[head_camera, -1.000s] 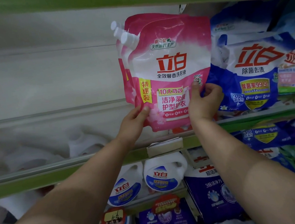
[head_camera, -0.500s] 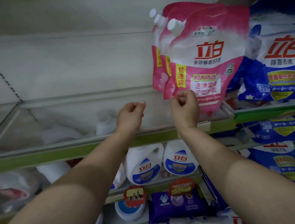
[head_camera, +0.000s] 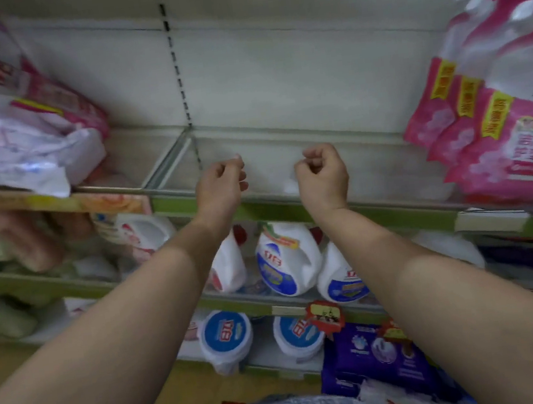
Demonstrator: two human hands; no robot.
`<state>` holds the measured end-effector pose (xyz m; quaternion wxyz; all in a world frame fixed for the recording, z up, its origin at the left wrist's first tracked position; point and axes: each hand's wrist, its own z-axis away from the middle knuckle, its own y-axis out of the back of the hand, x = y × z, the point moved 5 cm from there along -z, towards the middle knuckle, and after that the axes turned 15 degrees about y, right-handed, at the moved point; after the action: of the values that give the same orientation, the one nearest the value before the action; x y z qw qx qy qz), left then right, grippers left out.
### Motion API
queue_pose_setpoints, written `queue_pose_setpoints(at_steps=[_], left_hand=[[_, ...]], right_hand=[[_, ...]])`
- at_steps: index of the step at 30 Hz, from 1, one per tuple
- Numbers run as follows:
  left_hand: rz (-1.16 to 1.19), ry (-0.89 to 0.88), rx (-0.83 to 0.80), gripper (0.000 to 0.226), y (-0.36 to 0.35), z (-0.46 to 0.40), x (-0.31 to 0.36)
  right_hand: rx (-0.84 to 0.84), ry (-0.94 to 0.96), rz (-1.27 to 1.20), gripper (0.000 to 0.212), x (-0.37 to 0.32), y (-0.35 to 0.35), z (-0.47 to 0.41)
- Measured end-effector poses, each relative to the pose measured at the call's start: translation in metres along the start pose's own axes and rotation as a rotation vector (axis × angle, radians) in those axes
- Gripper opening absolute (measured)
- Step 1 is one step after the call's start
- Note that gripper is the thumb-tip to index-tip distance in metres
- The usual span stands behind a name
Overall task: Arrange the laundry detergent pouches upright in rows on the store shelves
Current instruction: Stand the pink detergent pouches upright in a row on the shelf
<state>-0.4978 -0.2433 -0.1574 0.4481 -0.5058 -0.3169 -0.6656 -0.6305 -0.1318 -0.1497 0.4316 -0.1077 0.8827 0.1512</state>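
Blur: whole frame smeared; print on every package is unreadable.
Pink pouches (head_camera: pixel 497 126): three or so with white caps, standing upright in a tight overlapping row at the far right of the upper shelf; the nearest is cut off by the right frame edge. Exact count cannot be told.
Upper shelf (head_camera: pixel 288 169): pale deck with a green front lip; the middle stretch is bare. A clear front rail runs along it, hard to trace in the blur.
Left pile (head_camera: pixel 15 132): pink and white bags slumped on the upper shelf at far left, cut off by the left and top edges; shapes run together.
Left hand (head_camera: pixel 221 184): raised before the shelf lip, wrist bent, fingers curled loosely inward toward the thumb, grasping nothing, touching nothing.
Right hand (head_camera: pixel 322 174): level with the left and near it, a gap between them; clenched into a loose fist, empty. Well apart from the pink pouches.
Forearms: both bare, reaching up from the near bottom corners, hiding part of the lower tiers.
White jugs (head_camera: pixel 285 260): blue-labelled, on the middle tier below, partly hidden behind the arms.
White tubs (head_camera: pixel 224 338): round, blue-lidded, on the low tier.
Purple packs (head_camera: pixel 377 352): low, near right, partly cut by the right forearm.
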Motion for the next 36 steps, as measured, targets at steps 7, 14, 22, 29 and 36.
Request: queue_pose_setpoints(at_steps=[7, 14, 22, 29, 36], left_hand=[[0.067, -0.033, 0.136, 0.017, 0.096, 0.002, 0.0], [0.09, -0.01, 0.261, 0.021, 0.174, 0.005, -0.009], [0.116, 0.025, 0.386, 0.018, 0.228, -0.012, -0.004], [0.119, 0.013, 0.47, 0.018, 0.265, -0.04, 0.01], [0.111, 0.008, 0.53, 0.016, 0.269, -0.084, 0.026]], right_hand=[[-0.157, 0.031, -0.089, 0.014, -0.042, -0.079, 0.032], [-0.35, 0.02, -0.1, 0.01, -0.072, -0.143, 0.062], [-0.472, 0.069, -0.196, 0.014, -0.092, -0.209, 0.063], [-0.556, 0.083, -0.258, 0.012, -0.102, -0.274, 0.051], [-0.622, 0.117, -0.294, 0.011, -0.097, -0.317, 0.028]])
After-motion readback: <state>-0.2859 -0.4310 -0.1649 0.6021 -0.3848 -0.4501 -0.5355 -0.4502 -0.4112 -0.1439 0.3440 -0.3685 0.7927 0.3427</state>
